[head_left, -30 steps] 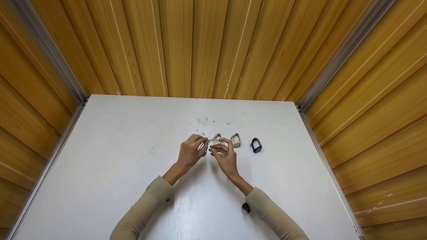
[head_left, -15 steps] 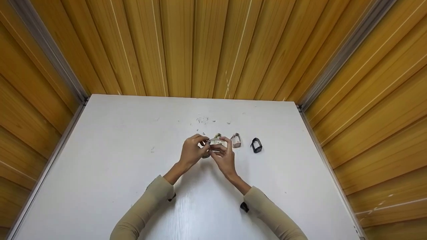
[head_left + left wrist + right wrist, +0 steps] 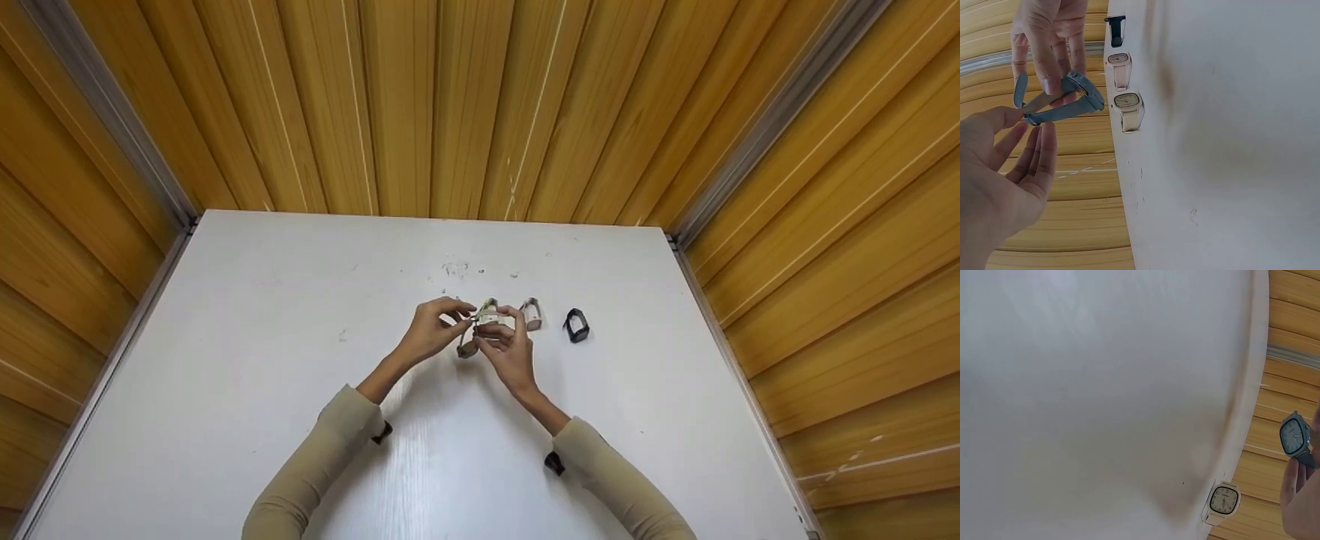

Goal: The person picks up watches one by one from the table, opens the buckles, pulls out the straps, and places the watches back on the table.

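Note:
Both hands hold a blue-grey wristwatch above the white table, its strap bent into a loop. The left hand pinches the strap near the buckle with thumb and index finger; its other fingers are loosely bent, as the left wrist view shows. From the other side, the right hand holds the watch, thumb and fingers on the strap close to the case. In the right wrist view the square dial faces the camera, and much of the right hand is cut off by the frame edge.
Beyond the hands, a cream watch, a pink watch and a black watch stand in a row on the white table. Wood-patterned walls enclose the table's back and sides.
The left hand has shifted slightly right toward the right hand, its fingers straightening a little. Part of the held watch now shows below the fingers. The right hand stays nearly in place.

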The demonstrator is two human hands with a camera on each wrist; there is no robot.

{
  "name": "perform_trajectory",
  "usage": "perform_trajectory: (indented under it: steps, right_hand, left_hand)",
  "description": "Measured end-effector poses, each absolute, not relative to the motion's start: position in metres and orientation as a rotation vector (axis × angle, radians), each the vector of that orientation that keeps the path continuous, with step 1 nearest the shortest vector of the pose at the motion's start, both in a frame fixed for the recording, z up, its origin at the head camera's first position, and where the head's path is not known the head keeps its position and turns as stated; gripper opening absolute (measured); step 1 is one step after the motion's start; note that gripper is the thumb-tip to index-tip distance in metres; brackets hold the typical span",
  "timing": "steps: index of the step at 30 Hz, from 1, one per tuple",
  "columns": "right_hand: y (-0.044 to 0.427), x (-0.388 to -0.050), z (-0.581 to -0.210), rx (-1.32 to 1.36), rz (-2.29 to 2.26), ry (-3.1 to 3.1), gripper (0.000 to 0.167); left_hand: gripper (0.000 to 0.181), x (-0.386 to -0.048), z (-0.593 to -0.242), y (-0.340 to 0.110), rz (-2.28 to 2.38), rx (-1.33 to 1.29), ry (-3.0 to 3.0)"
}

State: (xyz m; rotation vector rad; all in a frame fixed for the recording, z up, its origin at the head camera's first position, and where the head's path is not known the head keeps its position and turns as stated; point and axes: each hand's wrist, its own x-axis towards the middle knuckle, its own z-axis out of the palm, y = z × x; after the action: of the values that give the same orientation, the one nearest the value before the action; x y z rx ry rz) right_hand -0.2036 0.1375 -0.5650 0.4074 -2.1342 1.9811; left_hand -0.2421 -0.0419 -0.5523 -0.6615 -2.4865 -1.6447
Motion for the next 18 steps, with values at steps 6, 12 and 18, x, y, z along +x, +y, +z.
perform_trajectory:
  steps: [6,12,18]
  right_hand:
    - [0.1370,-0.2049,-0.5659,0.396,1.984,-2.151,0.060]
    - [0.1376,-0.2058,-0.5655,0.397,1.987,-2.133,0.061]
    - [0.1384,-0.2052,-0.5666,0.422,1.971,-2.128,0.061]
  left_hand:
    - [0.019,-0.2419,-0.5518,-0.0409,-1.653,-0.696,-2.477]
    - [0.016,-0.2410,-0.5530,-0.0385,-1.614,-0.682,-2.462]
    - [0.012,-0.2419,-0.5529,-0.0377,-1.646,-0.697,-2.441]
